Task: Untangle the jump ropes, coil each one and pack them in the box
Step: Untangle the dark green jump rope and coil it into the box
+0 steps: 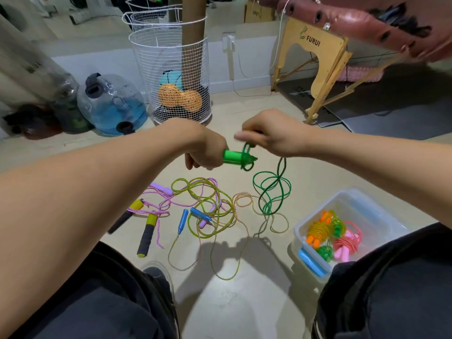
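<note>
Head view: left hand clamped round the green handles, right hand pinching the green rope and winding it on, slack trailing to the floor beside the tangled ropes. Likely to snag that pile or slip off if wound loose; box at right, two coils inside. Legible only: "FURUI" on the wooden frame.

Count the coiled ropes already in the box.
3 visible: an orange-handled yellow coil at the left of the box, a green coil nearest the person, a pink coil at right. Others may lie underneath.
</note>
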